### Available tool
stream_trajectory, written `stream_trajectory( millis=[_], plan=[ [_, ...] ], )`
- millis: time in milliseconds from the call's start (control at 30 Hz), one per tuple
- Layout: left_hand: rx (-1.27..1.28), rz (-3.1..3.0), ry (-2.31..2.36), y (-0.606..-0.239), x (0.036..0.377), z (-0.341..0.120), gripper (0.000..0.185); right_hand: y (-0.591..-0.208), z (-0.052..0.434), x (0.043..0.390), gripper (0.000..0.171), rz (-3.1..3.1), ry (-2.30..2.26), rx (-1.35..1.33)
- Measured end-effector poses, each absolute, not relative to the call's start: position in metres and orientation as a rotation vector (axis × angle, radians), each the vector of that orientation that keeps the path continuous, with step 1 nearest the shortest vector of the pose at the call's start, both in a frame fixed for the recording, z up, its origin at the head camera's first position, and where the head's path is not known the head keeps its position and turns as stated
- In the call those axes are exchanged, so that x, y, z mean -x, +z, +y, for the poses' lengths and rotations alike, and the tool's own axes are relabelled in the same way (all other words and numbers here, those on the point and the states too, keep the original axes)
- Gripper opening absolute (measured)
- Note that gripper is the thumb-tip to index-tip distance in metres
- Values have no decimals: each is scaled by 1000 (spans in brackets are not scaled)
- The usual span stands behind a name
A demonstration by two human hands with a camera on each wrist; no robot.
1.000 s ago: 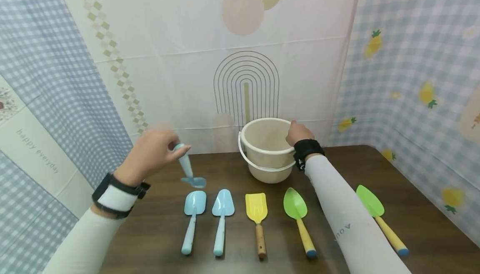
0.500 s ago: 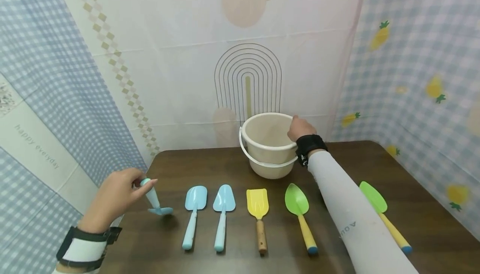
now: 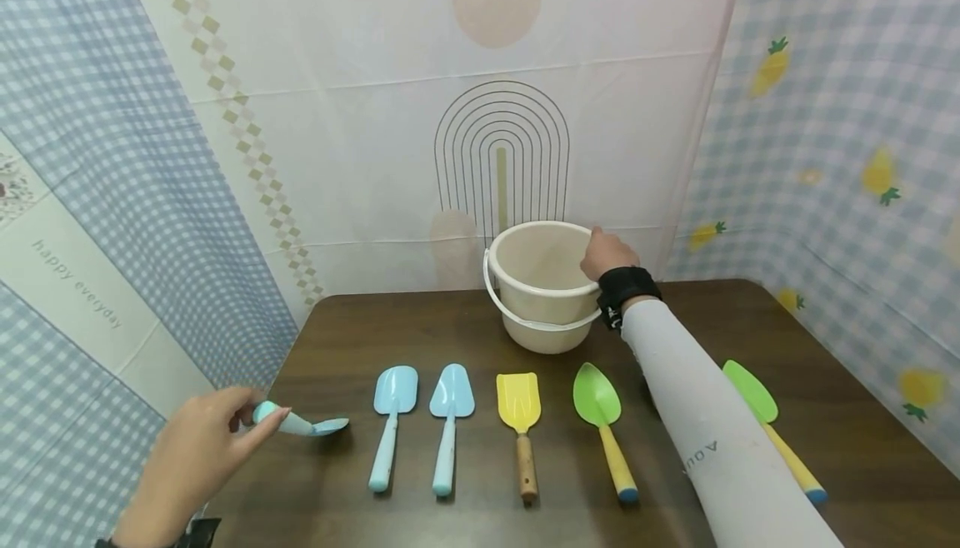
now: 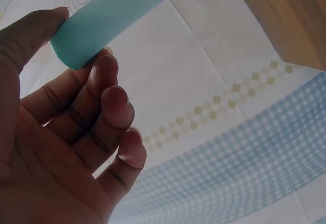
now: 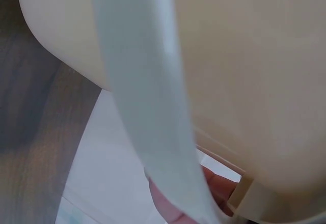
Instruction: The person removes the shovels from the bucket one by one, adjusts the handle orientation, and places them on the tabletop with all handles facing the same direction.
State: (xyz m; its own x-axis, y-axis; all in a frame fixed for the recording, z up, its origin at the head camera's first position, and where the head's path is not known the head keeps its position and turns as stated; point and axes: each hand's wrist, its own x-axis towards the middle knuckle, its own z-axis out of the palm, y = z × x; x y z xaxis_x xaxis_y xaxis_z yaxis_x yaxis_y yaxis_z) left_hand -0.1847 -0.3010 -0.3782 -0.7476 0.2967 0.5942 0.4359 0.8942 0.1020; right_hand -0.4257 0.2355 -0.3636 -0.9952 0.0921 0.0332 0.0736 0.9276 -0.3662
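Observation:
Between thumb and fingertips, my left hand (image 3: 195, 452) pinches the handle end of a light blue toy shovel (image 3: 294, 423). That shovel tilts low at the table's left side, its blade pointing right; whether the blade touches the table I cannot tell. In the left wrist view only its pale blue handle (image 4: 114, 23) shows large. My right hand (image 3: 606, 256) grips the right rim of a cream bucket (image 3: 547, 305) standing upright at the back. The right wrist view shows the bucket's white carrying handle (image 5: 145, 86) crossing in front of the fingers, which are partly hidden.
Across the brown table (image 3: 360, 331) lie a square blue shovel (image 3: 395, 390), a pointed blue shovel (image 3: 452, 394), a yellow shovel (image 3: 518, 402) and a green trowel (image 3: 597, 396). Another green trowel (image 3: 752, 391) lies right of my right sleeve. Patterned cloth (image 3: 360, 165) hangs behind.
My left hand has moved left and down with the blue shovel, which now tilts closer to level. My right hand has stayed on the bucket's rim.

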Motion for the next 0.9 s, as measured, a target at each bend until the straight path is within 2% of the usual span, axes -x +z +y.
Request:
stream_trajectory(
  millis=[200, 500, 733, 900],
  plan=[
    [481, -2519, -355, -403, 171, -301, 23, -364, 237, 423, 54, -3020, 570, 116],
    [323, -2576, -400, -441, 170, -292, 28, -368, 238, 421, 51, -3010, 600, 138],
    [132, -2812, -432, -448, 173, -284, 27, -370, 239, 424, 54, -3008, 590, 135],
    [89, -2964, -456, -450, 176, -278, 35, -368, 239, 425, 57, -3004, 592, 138]
  ],
)
